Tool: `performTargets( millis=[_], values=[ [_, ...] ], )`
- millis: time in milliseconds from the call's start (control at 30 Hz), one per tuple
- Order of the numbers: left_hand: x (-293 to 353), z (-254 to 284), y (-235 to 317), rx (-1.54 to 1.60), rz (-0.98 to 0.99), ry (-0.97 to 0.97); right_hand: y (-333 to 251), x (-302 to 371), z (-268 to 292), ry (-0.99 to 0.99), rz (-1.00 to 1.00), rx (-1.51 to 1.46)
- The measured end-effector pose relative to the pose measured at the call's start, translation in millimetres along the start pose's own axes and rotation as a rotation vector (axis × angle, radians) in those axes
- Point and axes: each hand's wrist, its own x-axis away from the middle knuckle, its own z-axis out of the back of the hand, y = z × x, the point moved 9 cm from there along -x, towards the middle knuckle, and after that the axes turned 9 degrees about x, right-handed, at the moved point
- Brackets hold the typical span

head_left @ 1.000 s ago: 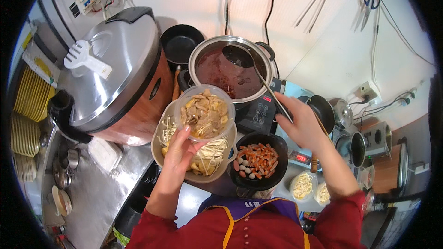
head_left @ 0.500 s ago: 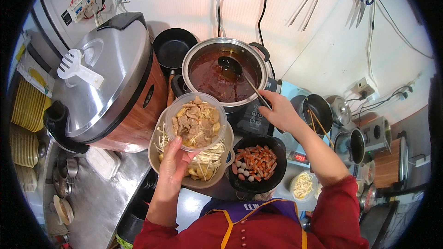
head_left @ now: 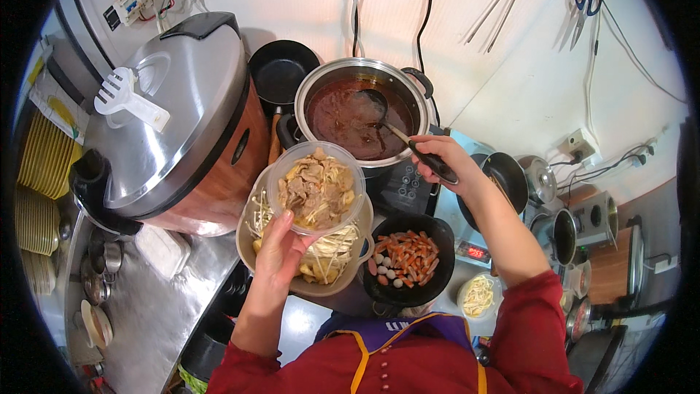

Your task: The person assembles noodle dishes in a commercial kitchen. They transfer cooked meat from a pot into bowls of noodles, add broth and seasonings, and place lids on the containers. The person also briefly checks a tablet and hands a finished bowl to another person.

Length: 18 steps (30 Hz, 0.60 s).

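Observation:
My left hand grips a clear round plastic bowl of cooked meat slices and pale enoki-like strands. It is held over a larger beige pot with more strands and yellowish pieces inside. In my right hand is a black-handled ladle, its head dipped into dark red broth. That broth fills a steel pot behind the bowl, on a black induction cooker. Close in front of the cooker stands a black pan with orange-red sticks and several pale balls.
A big wood-patterned cooker stands left, a white slotted server on its lid. A small black frying pan lies beside the pot. At right are a scale, a bowl of noodle-like strands, and several pans and pots.
The ladle's head has sunk lower into the broth, and its handle now leans more to the right. The whole view has shifted slightly. The left hand still holds the bowl in place.

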Motion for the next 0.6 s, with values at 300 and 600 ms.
performTargets(
  millis=[300,600],
  values=[
    [-5,-3,-7,0.028,0.017,-0.020,-12,34,-16,-0.141,-0.052,-0.210],
    [-5,-2,-9,0.028,0.000,0.018,-41,113,-47,-0.136,-0.051,-0.174]
  ],
)
